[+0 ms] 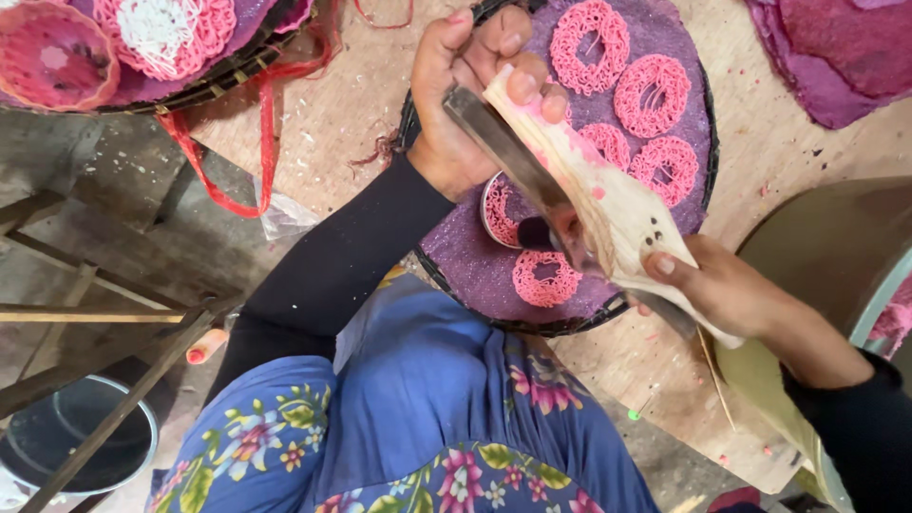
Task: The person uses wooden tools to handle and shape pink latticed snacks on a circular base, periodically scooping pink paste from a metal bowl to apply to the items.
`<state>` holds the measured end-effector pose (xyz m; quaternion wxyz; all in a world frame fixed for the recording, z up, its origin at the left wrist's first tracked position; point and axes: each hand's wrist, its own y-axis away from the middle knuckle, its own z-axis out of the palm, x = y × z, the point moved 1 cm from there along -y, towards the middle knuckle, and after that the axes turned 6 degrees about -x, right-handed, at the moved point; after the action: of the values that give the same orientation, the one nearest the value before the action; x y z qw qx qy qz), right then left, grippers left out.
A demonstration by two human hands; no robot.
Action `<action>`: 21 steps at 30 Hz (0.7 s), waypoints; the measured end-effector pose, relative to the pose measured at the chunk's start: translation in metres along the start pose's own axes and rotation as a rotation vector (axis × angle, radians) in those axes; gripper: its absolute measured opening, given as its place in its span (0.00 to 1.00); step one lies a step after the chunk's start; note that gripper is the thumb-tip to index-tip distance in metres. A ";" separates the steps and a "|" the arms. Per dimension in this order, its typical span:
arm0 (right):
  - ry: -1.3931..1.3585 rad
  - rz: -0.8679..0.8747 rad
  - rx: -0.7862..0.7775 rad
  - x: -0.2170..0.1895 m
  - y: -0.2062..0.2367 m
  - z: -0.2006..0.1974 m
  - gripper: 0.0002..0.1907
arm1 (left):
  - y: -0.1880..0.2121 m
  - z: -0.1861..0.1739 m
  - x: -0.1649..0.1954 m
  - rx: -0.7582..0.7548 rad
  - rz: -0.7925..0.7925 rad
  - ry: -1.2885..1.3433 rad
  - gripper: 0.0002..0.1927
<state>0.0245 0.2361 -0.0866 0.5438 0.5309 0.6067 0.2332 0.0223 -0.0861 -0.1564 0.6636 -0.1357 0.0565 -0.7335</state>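
both hands grip a wooden press (608, 204) with a metal bar, held slantwise at frame centre over a round purple tray (684, 38). left hand (465, 90), upper centre, is closed around the press's upper end. right hand (727, 285), centre right, is closed on the lower end. a dark nozzle under the press sits just above a small metal ring (494, 211) on the tray. pink noodle rings (589, 43) lie on the tray, upper centre to centre. tray rests on a wooden desk (332, 104). second tray (142, 47) with pink noodles at upper left. metal bucket (76, 446) at lower left.
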 end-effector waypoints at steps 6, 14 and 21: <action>0.138 0.015 0.167 -0.017 0.007 -0.007 0.31 | -0.014 -0.010 -0.005 -0.015 0.064 0.062 0.17; 0.110 -0.198 0.263 -0.049 -0.011 0.017 0.30 | -0.009 -0.012 0.033 -0.143 0.217 -0.109 0.20; -0.013 -0.132 0.121 -0.062 -0.010 0.031 0.29 | 0.018 -0.021 0.042 0.119 0.200 -0.121 0.19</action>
<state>0.0393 0.1674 -0.0789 0.5288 0.5235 0.6496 0.1561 0.0301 -0.1316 -0.1758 0.7425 -0.1335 -0.0140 -0.6562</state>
